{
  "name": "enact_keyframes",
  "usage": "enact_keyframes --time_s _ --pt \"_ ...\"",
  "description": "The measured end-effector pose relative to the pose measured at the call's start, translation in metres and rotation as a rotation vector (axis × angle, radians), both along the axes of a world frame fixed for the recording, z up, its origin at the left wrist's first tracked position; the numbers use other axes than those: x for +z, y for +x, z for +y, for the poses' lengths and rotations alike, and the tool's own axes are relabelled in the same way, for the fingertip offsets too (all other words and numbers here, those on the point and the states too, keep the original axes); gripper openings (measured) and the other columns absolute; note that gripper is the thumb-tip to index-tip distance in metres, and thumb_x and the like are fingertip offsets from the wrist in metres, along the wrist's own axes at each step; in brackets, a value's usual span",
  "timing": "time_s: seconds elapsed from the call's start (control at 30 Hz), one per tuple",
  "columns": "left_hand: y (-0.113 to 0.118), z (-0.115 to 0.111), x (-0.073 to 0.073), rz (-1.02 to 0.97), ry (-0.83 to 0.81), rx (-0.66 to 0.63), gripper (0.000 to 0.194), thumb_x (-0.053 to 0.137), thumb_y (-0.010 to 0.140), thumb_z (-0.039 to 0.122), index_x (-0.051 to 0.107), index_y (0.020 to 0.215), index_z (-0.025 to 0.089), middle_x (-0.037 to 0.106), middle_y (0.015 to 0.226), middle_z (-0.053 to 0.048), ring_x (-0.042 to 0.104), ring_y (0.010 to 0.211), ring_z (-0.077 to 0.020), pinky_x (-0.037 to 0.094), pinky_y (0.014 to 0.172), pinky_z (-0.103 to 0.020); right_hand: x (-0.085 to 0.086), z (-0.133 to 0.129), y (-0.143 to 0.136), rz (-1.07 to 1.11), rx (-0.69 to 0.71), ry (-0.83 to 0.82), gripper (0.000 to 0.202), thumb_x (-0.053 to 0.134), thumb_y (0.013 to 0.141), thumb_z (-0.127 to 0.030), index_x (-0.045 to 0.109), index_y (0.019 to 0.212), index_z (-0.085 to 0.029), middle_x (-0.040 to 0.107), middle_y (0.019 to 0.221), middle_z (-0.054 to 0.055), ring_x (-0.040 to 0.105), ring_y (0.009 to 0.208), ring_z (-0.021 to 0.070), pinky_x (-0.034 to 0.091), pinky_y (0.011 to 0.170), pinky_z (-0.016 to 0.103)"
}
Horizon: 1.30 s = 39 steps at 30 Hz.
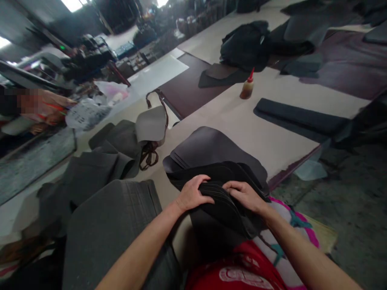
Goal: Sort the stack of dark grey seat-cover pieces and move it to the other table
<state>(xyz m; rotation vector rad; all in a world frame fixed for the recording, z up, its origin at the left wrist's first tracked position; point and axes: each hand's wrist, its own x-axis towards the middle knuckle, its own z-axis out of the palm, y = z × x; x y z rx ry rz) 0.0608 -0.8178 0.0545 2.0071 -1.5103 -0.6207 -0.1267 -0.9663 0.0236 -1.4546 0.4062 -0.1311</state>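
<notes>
A thick stack of dark, flat sheet pieces [211, 147] with rounded corners lies at the table edge before me; they look like leather or a similar sheet material. Its near part is bent up so the layered edges show. My left hand [193, 193] clasps these edges from the left, thumb below and fingers above. On the right, my right hand [243, 195] has its fingers curled at the same layered edges. The lower part of the stack hangs toward my red shirt [238, 270].
More grey sheet stacks [109, 225] lie on the left. A brown cord [148, 156] rests beside them. A red-tipped bottle [247, 86] stands on the table [211, 110], with a folded dark piece [299, 117] to its right. Another person [39, 108] sits far left.
</notes>
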Motion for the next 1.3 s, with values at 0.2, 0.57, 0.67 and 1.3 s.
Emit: enact_keyframes --time_s 0.2,0.57,0.67,1.3 --pt "0.0 0.0 0.0 0.013 0.001 0.002 0.075 0.09 0.055 0.044 0.054 0.117 0.022 0.065 0.11 -0.003 0.063 0.099 -0.022 0.05 0.091 -0.034 0.009 -0.007 -0.006 0.03 0.094 0.129 0.037 0.06 0.086 -0.051 0.07 0.09 -0.016 0.063 0.083 0.001 0.054 0.078 0.0165 0.04 0.073 0.027" --pt "0.002 0.0 -0.002 0.024 0.001 -0.005 0.075 0.089 0.056 0.047 0.054 0.118 0.022 0.064 0.11 -0.004 0.063 0.099 -0.0224 0.051 0.091 -0.035 0.005 -0.011 -0.006 0.007 0.126 0.128 0.041 0.055 0.09 -0.05 0.062 0.072 -0.014 0.052 0.076 -0.001 0.044 0.07 0.0125 0.035 0.066 0.025" --pt "0.002 0.0 -0.001 0.027 0.002 -0.006 0.076 0.089 0.055 0.046 0.054 0.118 0.021 0.065 0.11 -0.005 0.063 0.1 -0.0231 0.051 0.092 -0.036 0.003 -0.009 -0.003 0.041 0.104 0.106 0.039 0.055 0.088 -0.05 0.061 0.069 -0.015 0.054 0.072 -0.001 0.045 0.067 0.0126 0.037 0.064 0.026" --pt "0.001 -0.001 0.0 0.033 0.003 0.008 0.075 0.09 0.055 0.046 0.056 0.117 0.02 0.065 0.11 -0.005 0.064 0.099 -0.0227 0.051 0.093 -0.036 0.0 -0.002 0.0 0.075 0.022 0.103 0.037 0.059 0.086 -0.052 0.069 0.089 -0.016 0.067 0.082 0.002 0.058 0.077 0.0171 0.044 0.071 0.028"
